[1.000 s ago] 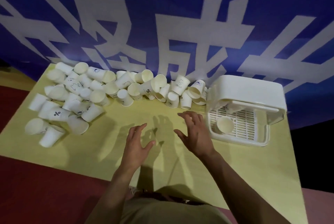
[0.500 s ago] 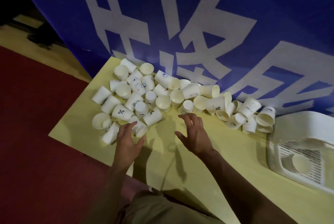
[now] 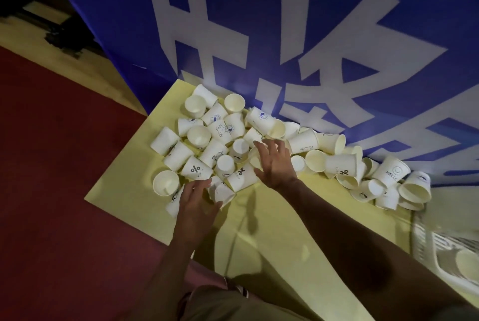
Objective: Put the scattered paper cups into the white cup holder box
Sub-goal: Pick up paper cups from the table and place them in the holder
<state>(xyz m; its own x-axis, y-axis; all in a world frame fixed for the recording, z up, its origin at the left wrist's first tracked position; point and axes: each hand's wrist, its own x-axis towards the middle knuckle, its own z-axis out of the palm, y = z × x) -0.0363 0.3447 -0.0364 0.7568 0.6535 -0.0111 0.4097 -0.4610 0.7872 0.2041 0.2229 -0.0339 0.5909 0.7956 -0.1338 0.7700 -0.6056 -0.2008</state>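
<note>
Lying across the far half of the pale yellow table (image 3: 298, 237), the white paper cups (image 3: 215, 139) form one loose heap of roughly forty — an exact count is not possible, since many overlap. Most lie on their sides; a few stand upright or inverted. Several carry dark printed marks, including two "%" cups and one marked "HELLO".

The white slatted plastic cup holder box (image 3: 440, 248) sits at the right edge of the frame, only partly in view, well apart from the main heap, with one cup inside it.

The left hand (image 3: 194, 201) has its fingers curled round a crumpled cup on its side (image 3: 221, 192) at the near edge of the heap. The right hand (image 3: 274, 162), fingers spread, rests over an open-mouthed cup (image 3: 255, 157) — whether it grips that cup cannot be told.

A blue banner with large white characters (image 3: 259, 35) hangs directly behind the table; red floor (image 3: 64, 165) lies to the left.
</note>
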